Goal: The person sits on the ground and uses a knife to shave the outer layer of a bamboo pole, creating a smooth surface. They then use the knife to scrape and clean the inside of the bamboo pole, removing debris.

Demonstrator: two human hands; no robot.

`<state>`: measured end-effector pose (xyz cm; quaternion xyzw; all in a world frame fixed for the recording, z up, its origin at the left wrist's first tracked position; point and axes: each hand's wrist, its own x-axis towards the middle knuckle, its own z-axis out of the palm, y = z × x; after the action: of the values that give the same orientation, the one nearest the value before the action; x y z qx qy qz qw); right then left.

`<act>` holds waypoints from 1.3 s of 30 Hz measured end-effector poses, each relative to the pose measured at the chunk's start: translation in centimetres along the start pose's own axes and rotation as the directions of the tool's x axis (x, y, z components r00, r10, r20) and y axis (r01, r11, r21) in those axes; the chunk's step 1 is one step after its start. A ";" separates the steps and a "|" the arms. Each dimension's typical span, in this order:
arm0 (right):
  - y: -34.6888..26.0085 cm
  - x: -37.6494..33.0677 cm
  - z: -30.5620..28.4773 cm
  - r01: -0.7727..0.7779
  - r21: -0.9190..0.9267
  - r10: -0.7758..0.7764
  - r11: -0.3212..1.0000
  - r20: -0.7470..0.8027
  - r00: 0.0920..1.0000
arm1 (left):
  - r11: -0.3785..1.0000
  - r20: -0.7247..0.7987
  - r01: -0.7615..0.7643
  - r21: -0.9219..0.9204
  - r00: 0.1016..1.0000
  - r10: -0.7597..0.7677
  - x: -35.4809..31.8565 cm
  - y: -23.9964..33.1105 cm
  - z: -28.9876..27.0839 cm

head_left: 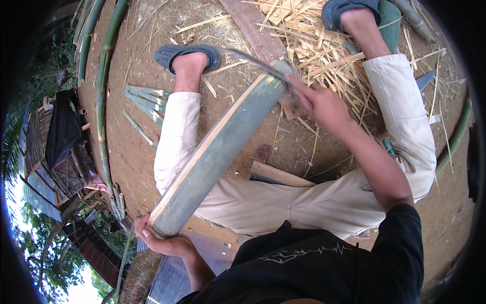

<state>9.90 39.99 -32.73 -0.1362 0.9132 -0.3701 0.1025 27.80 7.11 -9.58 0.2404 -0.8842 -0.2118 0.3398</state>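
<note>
A thick green bamboo section [215,157] slants across my lap, from the lower left to the upper middle. Along its left side runs a pale strip where the skin is gone. My left hand [167,244] wraps round the near end of the bamboo, thumb on its side. At the far end, my right hand [324,104] is closed on a knife, whose handle is mostly hidden by the fingers. Its long dark blade [253,62] lies across the bamboo's far end and points to the upper left.
Pale wood shavings [324,45] cover the ground between my feet, beside a brown plank [253,25]. Split bamboo pieces [147,104] lie by my left shin. Long green bamboo poles [104,91] stretch along the left. A low wooden piece [281,173] sits between my legs.
</note>
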 end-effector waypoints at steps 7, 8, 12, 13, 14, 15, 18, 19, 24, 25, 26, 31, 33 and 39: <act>0.1 -0.1 1.2 0.057 0.034 -0.054 0.998 -0.068 0.996 | 0.985 0.014 0.152 -0.087 0.988 -0.151 0.4 1.2 0.3; 0.0 -0.3 0.9 0.035 0.017 -0.035 0.999 -0.032 0.999 | 0.987 0.015 0.137 -0.086 0.991 -0.136 0.4 0.8 0.3; -0.3 -0.2 0.5 0.018 0.031 -0.017 0.999 -0.001 1.000 | 0.981 0.011 0.168 -0.101 0.986 -0.167 0.5 1.2 0.7; -0.3 -0.1 0.6 0.025 0.056 -0.024 0.998 -0.023 0.999 | 0.982 0.009 0.169 -0.085 0.986 -0.169 0.5 1.1 0.6; -0.2 -0.3 0.4 0.024 0.021 -0.024 0.999 0.003 1.000 | 0.983 0.008 0.171 -0.070 0.985 -0.171 0.5 0.9 0.5; 0.0 -0.5 0.0 0.024 -0.014 -0.024 1.000 0.030 0.999 | 0.984 0.006 0.172 -0.054 0.985 -0.172 0.5 0.7 0.5; 1.0 0.6 0.0 -0.054 0.005 0.054 0.999 0.045 0.998 | 0.987 0.031 0.159 -0.007 0.987 -0.158 0.9 0.8 0.8; 1.3 1.0 0.1 -0.098 0.029 0.097 0.995 0.041 0.994 | 0.987 0.041 0.162 -0.004 0.986 -0.161 0.9 0.7 0.7; 0.1 -0.5 0.0 0.057 -0.015 -0.057 0.998 0.039 0.998 | 0.981 0.043 0.193 0.029 0.980 -0.194 0.8 0.3 0.4; 0.4 -0.3 0.7 0.048 -0.012 -0.048 0.999 0.020 0.999 | 0.971 0.039 0.238 0.003 0.970 -0.238 0.8 0.5 0.5; 0.6 0.3 0.7 0.055 -0.016 -0.055 0.998 -0.008 0.998 | 0.959 0.021 0.282 -0.038 0.959 -0.281 0.6 1.1 0.8; 0.2 -0.3 0.3 0.081 -0.019 -0.080 0.997 0.024 0.996 | 0.953 0.033 0.301 -0.031 0.953 -0.300 0.5 0.7 0.5; 0.0 -0.2 0.4 0.090 -0.033 -0.090 0.995 0.003 0.996 | 0.928 0.039 0.358 -0.104 0.934 -0.356 0.6 1.3 0.9; -0.9 -0.4 0.3 0.092 -0.099 -0.087 0.991 0.050 0.995 | 0.947 0.082 0.321 -0.007 0.944 -0.320 0.6 -0.2 0.2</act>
<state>10.51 39.36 -32.28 -0.1906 0.9212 -0.3244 0.0994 27.34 6.64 -9.52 0.3687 -0.8441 -0.2827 0.2677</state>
